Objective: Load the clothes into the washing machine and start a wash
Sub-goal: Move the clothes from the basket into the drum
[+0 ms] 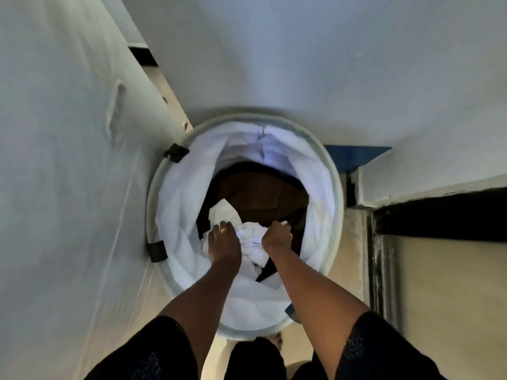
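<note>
A round white fabric laundry hamper (323, 193) stands on the floor directly below me, seen from above. Inside lie a crumpled white garment (251, 237), a brown garment (263, 193) deeper down and some black cloth (267, 271). Both my arms reach down into the hamper. My left hand (223, 241) rests on the left part of the white garment with its fingers curled into the cloth. My right hand (277, 234) is fisted on the right part of the same garment. No washing machine is in view.
A white plastic-covered surface (68, 187) rises close on the left, a white wall (301, 64) behind the hamper. To the right are a blue patch (354, 157), a white ledge (428, 182) and a dark door track (381, 264) on beige floor.
</note>
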`<state>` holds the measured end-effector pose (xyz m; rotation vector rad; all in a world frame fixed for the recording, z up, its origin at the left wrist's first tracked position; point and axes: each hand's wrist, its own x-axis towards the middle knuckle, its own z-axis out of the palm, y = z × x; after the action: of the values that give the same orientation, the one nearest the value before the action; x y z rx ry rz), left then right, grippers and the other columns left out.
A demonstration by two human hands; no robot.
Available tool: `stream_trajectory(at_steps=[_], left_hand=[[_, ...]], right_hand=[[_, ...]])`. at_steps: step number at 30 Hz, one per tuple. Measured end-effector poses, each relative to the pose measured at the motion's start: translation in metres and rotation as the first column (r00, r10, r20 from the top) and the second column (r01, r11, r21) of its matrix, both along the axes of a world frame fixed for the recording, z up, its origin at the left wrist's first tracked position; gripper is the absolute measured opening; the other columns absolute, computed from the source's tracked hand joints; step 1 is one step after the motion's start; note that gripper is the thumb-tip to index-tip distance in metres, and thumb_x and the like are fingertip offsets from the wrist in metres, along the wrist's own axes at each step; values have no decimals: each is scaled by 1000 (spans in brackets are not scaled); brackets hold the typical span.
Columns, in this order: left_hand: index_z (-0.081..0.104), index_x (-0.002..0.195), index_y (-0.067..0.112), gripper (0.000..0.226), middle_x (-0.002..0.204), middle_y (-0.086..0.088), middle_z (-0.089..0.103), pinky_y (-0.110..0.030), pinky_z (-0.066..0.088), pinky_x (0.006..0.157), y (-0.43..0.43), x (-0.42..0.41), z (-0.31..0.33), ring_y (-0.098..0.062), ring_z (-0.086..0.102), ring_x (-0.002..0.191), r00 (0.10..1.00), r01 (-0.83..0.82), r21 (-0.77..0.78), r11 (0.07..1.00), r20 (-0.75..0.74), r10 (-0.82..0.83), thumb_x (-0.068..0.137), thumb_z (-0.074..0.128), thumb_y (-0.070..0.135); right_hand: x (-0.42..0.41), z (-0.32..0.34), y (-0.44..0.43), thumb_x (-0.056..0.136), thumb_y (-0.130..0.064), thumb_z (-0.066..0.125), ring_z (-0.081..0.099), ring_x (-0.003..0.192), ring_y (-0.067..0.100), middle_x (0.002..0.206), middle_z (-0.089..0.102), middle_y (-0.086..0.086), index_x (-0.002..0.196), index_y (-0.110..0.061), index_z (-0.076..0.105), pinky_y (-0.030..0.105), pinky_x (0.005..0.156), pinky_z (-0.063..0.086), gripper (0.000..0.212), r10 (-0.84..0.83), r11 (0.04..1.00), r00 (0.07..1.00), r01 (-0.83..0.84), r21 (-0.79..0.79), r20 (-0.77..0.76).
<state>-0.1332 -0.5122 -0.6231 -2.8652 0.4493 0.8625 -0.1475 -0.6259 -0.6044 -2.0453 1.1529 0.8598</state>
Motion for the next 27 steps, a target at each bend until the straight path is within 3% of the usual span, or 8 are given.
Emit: stream_trajectory(at_steps=[3,7,12,15,17,19,22,27], left_hand=[[47,129,7,36,134,-12,47,-35,25,111,3,2,-16,-27,41,127,1000,13,-24,1000,-5,-13,95,37,7],[65,95,0,23,83,-21,68,-45,40,98,17,6,-10,-37,65,86,998,-62,-247,967,-5,63,79,49,-6],[51,120,2,31,103,-19,64,-39,43,86,30,7,46,-34,59,101,942,-334,-442,832,-187,279,91,40,3],[51,113,3,23,96,-20,62,-43,46,80,22,4,97,-38,59,95,900,-433,-525,733,-215,378,98,35,12],[51,108,7,24,95,-17,63,-41,46,78,13,3,132,-35,59,94,891,-452,-543,708,-239,386,100,36,24],[48,107,11,32,96,-10,64,-35,45,72,8,5,171,-29,61,93,892,-450,-540,711,-301,336,94,48,41],[41,120,16,63,106,-4,62,-29,39,69,3,6,224,-25,60,98,928,-344,-473,811,-300,219,75,68,51],[40,121,13,35,112,-14,60,-38,45,78,-1,16,314,-33,57,105,985,-172,-406,897,-86,150,87,48,16]], right_hand=[[-3,-19,-2,94,-16,49,32,133,30,146,25,17,132,-11,44,32,104,35,39,44,999,994,-44,2,-103],[-5,-19,-4,94,-24,48,34,130,29,138,38,10,127,-16,51,37,102,35,34,88,996,986,-86,21,-142],[5,40,-10,94,-19,48,51,111,29,112,60,11,99,-12,64,36,93,37,18,42,997,994,-49,66,102],[3,93,-10,95,-11,43,44,80,24,81,49,11,59,-21,37,32,73,34,37,-84,991,942,46,123,324],[2,130,-15,93,-10,42,37,70,22,70,41,6,58,-18,29,34,65,31,39,-197,977,884,140,162,425],[0,173,-23,93,-12,40,34,67,19,69,39,4,64,-11,35,33,63,30,29,-212,975,870,155,162,445],[-2,236,-37,93,-13,41,39,69,20,69,43,7,76,-3,41,35,60,34,21,-123,991,871,86,99,475],[0,345,-59,91,-7,46,62,95,32,100,66,17,97,-10,59,33,68,39,15,388,922,757,-323,-214,526]])
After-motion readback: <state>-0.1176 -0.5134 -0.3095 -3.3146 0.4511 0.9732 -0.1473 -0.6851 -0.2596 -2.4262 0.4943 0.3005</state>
